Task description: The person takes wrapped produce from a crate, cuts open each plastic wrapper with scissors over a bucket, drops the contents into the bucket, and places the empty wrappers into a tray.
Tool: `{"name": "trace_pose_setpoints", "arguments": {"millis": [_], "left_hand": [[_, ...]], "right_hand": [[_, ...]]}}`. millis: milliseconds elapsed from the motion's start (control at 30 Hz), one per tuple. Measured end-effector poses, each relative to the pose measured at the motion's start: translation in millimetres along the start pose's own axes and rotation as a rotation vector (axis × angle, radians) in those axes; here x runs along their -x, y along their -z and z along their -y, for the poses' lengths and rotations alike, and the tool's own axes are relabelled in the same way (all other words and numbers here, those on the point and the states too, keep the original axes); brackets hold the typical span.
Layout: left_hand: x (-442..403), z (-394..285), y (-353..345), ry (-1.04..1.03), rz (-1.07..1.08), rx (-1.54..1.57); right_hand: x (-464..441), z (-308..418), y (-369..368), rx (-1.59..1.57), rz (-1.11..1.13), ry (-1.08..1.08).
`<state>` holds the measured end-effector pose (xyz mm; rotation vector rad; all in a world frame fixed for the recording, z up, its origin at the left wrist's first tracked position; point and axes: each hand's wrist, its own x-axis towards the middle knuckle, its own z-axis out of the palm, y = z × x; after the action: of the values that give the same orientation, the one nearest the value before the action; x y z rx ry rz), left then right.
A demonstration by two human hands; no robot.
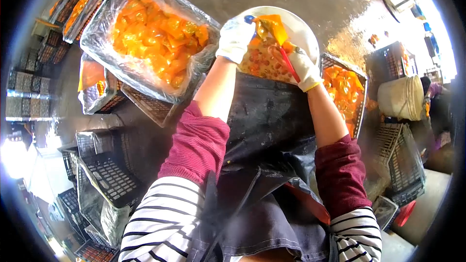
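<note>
My left hand [236,39], in a white glove with blue at a fingertip, is closed on a glossy orange vegetable piece [273,28] with a greenish patch. My right hand [302,65], gloved with bare fingertips showing, grips a slim red-handled tool [289,63]. The tool's upper end meets the lower edge of the piece; its working tip is hidden. Both hands are over a round white tub [307,34] holding small orange and reddish bits. Left of my left hand, a plastic-lined crate [97,41] is heaped with glossy orange pieces [150,39].
At the right, a dark crate [361,99] holds more orange pieces, with a white bucket [402,98] beyond it. Another person's gloved hand [427,102] shows at the far right. Stacked black crates [109,179] stand at the left. A dark apron [269,111] covers my lap.
</note>
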<state>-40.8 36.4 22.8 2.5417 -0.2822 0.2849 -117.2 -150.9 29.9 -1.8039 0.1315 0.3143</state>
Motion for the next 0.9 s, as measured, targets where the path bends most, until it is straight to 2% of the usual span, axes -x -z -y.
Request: {"name": "trace_pose_setpoints", "arguments": {"millis": [33, 67, 100, 133, 167, 200, 267, 367, 467, 600, 767, 833, 900], "left_hand": [[-4, 10, -8, -0.128, -0.114, -0.031], [-7, 15, -19, 0.002, -0.127, 0.350], [-8, 9, -17, 0.138, -0.132, 0.729], [-8, 0, -10, 0.279, -0.132, 1.106], [-6, -1, 3, 0.389, 0.054, 1.117], [-6, -5, 0, 0.627, 0.197, 1.656], [1, -14, -8, 0.454, 0.295, 1.755], [1, -18, -8, 0.392, 0.254, 1.653], [-3, -12, -16, 0.383, 0.235, 1.545], [-1, -19, -4, 0.528, 0.198, 1.281], [-2, -23, -6, 0.568, 0.132, 1.383], [-4, -21, -9, 0.566, 0.128, 1.397], [-10, -10, -25, 0.530, 0.109, 1.379]], "right_hand": [[4, 6, 0, 0.013, -0.007, -0.013], [6, 9, -1, 0.026, -0.013, -0.024], [6, 8, -2, -0.142, 0.013, -0.078], [3, 1, 0, -0.139, -0.014, -0.059], [-2, -9, 1, -0.135, -0.040, -0.040], [-5, -12, 2, -0.131, -0.064, -0.021], [-8, -16, 8, -0.172, 0.008, -0.013], [-5, -17, 9, -0.247, 0.042, -0.086], [12, 4, 5, -0.256, 0.036, -0.102], [-2, -10, 12, -0.135, 0.145, -0.119], [-17, -28, 14, -0.063, 0.154, -0.031], [3, 6, 8, -0.112, 0.143, -0.090], [0, 2, 6, -0.124, 0.090, -0.085]]}}
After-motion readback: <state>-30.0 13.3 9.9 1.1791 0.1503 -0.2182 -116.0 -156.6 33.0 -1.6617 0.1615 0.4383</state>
